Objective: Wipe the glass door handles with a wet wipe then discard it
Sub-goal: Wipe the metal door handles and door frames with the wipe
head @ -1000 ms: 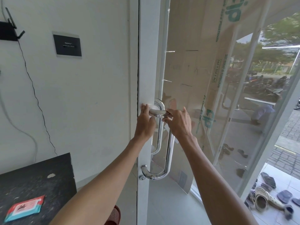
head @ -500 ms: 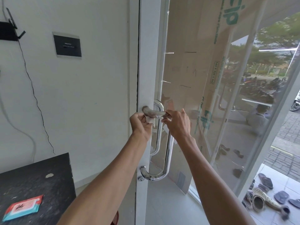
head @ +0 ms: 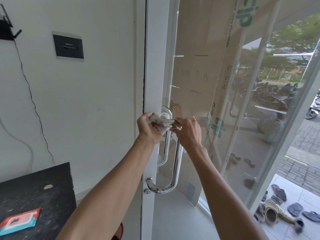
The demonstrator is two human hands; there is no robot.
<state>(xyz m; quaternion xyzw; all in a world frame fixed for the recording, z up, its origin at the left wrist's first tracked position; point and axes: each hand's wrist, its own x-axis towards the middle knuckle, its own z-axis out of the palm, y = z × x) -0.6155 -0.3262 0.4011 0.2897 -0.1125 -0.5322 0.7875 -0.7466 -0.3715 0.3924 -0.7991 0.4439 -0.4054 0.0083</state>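
At chrome handle (head: 176, 161) top bend: crumpled white wet wipe (head: 163, 129).
Grips wipe against handle with curled left hand (head: 149, 129); wraps right hand (head: 187, 130) round handle.

Your wipe (head: 163, 130) is white against the mirror-chrome handle (head: 176, 161) and white door frame (head: 155, 66). The table (head: 34, 187) is black, flecked pale; the pack (head: 19, 220) on it looks coral with teal edges. Cardboard (head: 204, 75) is brown, lettered green.
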